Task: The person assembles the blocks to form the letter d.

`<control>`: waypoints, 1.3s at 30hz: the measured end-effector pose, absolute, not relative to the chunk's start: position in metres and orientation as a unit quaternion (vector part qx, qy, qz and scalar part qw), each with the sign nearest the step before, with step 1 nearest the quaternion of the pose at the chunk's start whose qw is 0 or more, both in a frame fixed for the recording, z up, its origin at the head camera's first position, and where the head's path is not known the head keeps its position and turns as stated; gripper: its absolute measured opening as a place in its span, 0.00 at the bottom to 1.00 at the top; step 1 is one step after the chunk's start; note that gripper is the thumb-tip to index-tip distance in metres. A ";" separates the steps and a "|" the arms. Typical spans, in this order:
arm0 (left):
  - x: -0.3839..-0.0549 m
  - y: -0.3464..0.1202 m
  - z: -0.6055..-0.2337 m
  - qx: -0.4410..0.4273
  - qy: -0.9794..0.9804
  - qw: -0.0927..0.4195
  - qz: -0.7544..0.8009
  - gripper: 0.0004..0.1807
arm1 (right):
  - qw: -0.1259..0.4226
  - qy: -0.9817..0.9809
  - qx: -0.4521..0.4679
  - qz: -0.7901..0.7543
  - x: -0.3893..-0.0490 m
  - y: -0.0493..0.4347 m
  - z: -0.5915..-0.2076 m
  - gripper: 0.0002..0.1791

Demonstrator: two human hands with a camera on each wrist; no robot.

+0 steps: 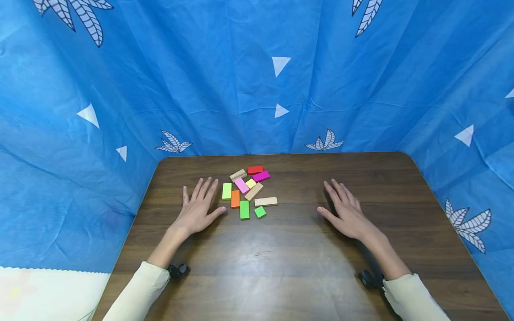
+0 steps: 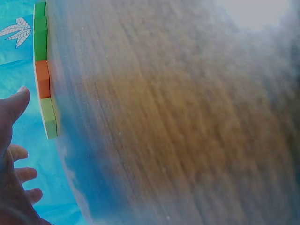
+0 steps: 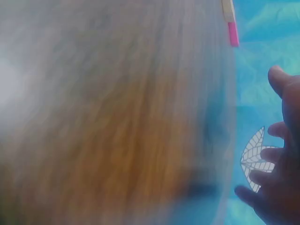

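Several small coloured wooden blocks lie in a loose cluster left of the table's middle, among them a red block, a magenta block, a pink block, an orange block and a green block. Just left of them is my left hand, fingers spread and straight, its thumb pointing at the orange block. My right hand stays well to the right of the cluster, fingers extended and thumb apart. Neither hand holds anything.
The brown wooden table has rounded back corners. A blue curtain with white triangles and leaf prints hangs behind it and along both sides. A dark wrist camera sits at the left cuff, another camera at the right.
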State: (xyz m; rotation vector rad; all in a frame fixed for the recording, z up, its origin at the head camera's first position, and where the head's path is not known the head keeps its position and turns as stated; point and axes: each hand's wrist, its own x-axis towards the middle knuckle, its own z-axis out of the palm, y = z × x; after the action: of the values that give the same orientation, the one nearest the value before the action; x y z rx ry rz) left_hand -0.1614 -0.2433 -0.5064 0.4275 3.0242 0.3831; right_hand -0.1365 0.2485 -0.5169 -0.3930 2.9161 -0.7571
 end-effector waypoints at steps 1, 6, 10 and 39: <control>-0.162 -0.243 -0.506 0.139 0.982 0.031 0.125 0.53 | 0.054 0.956 -0.134 -0.256 -0.138 0.247 -0.517 0.50; -0.165 -0.239 -0.507 0.142 0.979 0.032 0.141 0.50 | 0.061 0.939 -0.160 -0.297 -0.147 0.235 -0.517 0.48; -0.169 -0.233 -0.508 0.154 0.975 0.031 0.156 0.48 | 0.062 0.933 -0.169 -0.311 -0.154 0.225 -0.517 0.48; -0.174 -0.224 -0.512 0.163 0.967 0.043 0.193 0.49 | 0.037 0.907 -0.242 -0.342 -0.190 0.160 -0.521 0.26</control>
State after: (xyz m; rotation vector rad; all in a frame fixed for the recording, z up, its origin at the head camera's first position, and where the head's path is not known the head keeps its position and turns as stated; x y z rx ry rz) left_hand -0.1744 -0.2236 -0.5120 0.4974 2.9561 0.5900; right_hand -0.1897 0.1597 -0.5211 -0.7440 2.7843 -1.0496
